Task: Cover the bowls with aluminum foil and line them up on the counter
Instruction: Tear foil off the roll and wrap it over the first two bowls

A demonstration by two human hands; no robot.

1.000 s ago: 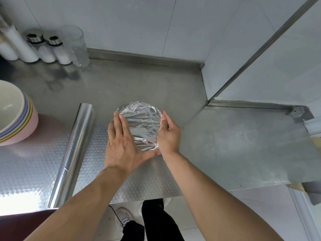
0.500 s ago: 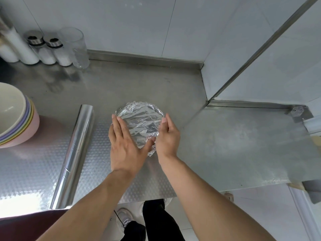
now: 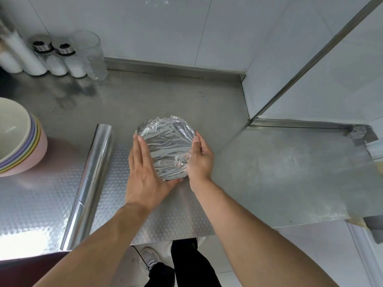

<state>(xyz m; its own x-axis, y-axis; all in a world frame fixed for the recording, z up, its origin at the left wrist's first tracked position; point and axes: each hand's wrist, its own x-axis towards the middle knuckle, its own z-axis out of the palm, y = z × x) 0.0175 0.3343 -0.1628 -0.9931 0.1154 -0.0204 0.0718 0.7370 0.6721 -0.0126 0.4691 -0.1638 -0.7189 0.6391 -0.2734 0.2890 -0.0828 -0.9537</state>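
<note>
A bowl covered with crinkled aluminum foil stands on the steel counter near its middle. My left hand lies against the bowl's left side with straight fingers, its thumb reaching under the near rim. My right hand cups the bowl's right rim, fingers curved around the foil edge. A roll of aluminum foil lies on the counter to the left of the bowl. A stack of several pastel bowls sits at the left edge.
Two white bottles, two shakers and a clear glass stand along the back wall at the left. A tiled wall corner juts in at the right. The counter's front edge runs just below my forearms.
Both hands have shifted around the bowl's rim, pressing the foil down. The loose foil flap at the near edge now lies flatter against the bowl.
</note>
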